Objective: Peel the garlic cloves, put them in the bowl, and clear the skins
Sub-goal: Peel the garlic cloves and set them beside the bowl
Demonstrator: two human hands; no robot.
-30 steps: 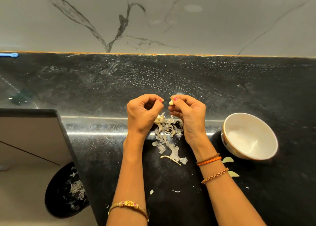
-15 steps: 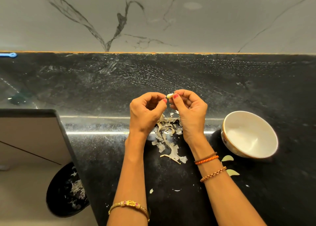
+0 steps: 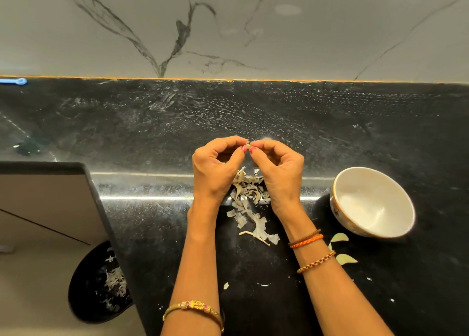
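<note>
Taking the bowl [image 3: 373, 202] as my mark and working from near to far: nearest me, just this side of it, two pale green pieces [image 3: 340, 249] lie on the dark desk [image 3: 304, 117] beside my right forearm, and I cannot tell whether they are peeled cloves or bits of skin. Further along, well to the bowl's left, the heap of dry skins [image 3: 247, 198] is spread on the desk between my wrists. Above that heap both my hands are raised. My left hand [image 3: 215, 169] and right hand [image 3: 278, 169] meet tip to tip, each with thumb and forefinger curled in and pinching the one garlic clove [image 3: 249, 146] between them; the other fingers are loosely bent. The clove is small and mostly hidden by my fingertips, but its long axis seems to run across, from one hand toward the other. It sits off to the bowl's left and a little beyond it, so my right hand is the nearer one to carry it over once the last skin is off. I see nothing in the bowl.
</note>
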